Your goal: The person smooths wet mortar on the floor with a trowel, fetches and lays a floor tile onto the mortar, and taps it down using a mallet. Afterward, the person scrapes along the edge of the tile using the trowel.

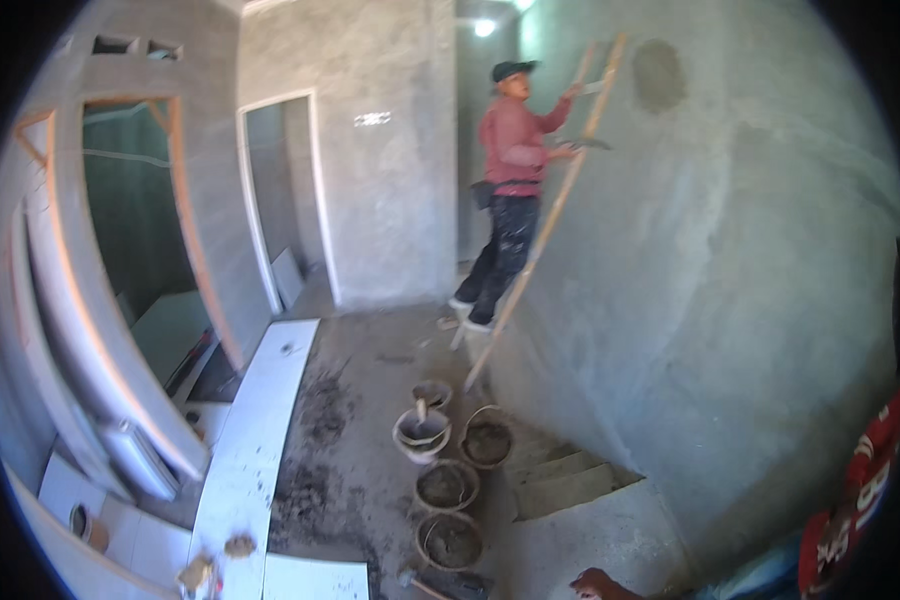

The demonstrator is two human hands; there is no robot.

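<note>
Neither of my hands can be made out for certain. At the lower edge, right of centre, a small cut-off hand or foot (598, 583) shows over the pale slab; I cannot tell which it is or whose. Left of it stand several mortar buckets (450, 541) in a cluster. A stick-like handle rises from a pale bucket (422, 452). A co-worker (515, 150) in a red top and cap stands by a wooden ladder (542, 235), one hand up on it. The other hand holds a flat, dark-edged tool (587, 145) that I cannot name exactly.
White boards (245, 450) lie along the left of the mortar-stained floor. Steps (565, 485) drop away beside the plastered wall (710, 300). At the right rim, another person's red patterned clothing (860, 480) shows. A tool handle (425, 584) lies by the nearest bucket.
</note>
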